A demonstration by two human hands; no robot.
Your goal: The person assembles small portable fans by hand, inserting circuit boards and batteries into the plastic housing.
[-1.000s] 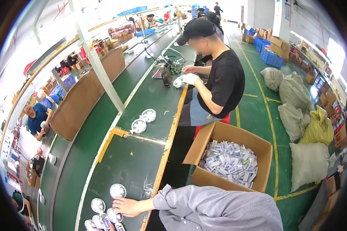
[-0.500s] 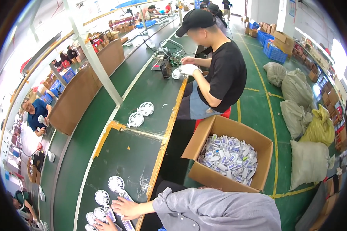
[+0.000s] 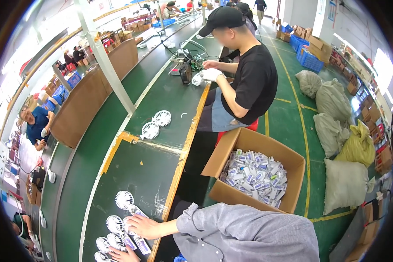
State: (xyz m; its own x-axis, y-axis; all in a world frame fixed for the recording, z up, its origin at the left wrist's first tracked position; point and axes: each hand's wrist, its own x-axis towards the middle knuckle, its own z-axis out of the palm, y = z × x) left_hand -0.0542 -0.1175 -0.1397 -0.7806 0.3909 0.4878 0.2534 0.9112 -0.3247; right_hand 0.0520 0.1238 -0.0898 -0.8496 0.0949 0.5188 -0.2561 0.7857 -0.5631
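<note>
Several small white handheld fans lie grouped at the near end of the green table, with round caged heads and packaged-looking white and purple handles. My right hand [image 3: 144,226] rests with its fingers stretched over a fan head, partly hiding it; that fan's handle [image 3: 142,245] shows below the hand. Beyond it lies another fan [image 3: 124,200], its handle angled toward my wrist. My left hand [image 3: 125,255] is at the lower edge, fingers apart, touching the near fans beside a fan head [image 3: 115,240]. Part of the left hand is cut off by the frame.
Farther along the table [image 3: 161,168] lie two white fans [image 3: 150,130]. A co-worker [image 3: 253,74] in a black cap handles a fan beside wires and circuit boards. At my right stands an open carton [image 3: 292,174] of small packets [image 3: 255,179]. Sacks [image 3: 347,185] line the floor.
My right hand has slid slightly away from me, uncovering more of the handles below it. My left hand stays by the near fans. The whole view has shifted a little.
</note>
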